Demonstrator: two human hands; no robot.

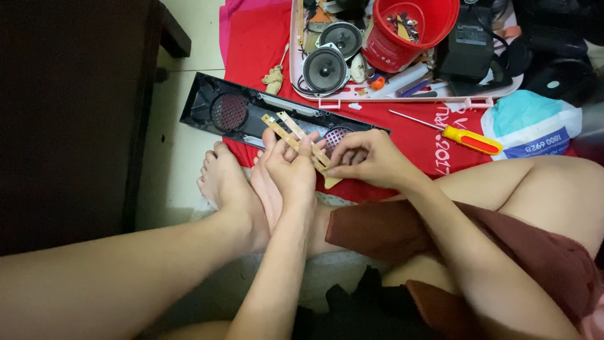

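Screwdriver [462,136], speakers [324,68] beyond board [296,138].

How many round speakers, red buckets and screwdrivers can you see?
Round speakers: 2, the second at
Red bucket: 1
Screwdriver with yellow and red handle: 1
Total: 4

Both forearms are bare, with no sleeves, rings or watch on the left hand [290,169] or right hand [368,158]. The feet are bare too. Loose rust-brown cloth shorts [503,245] cover the thighs.
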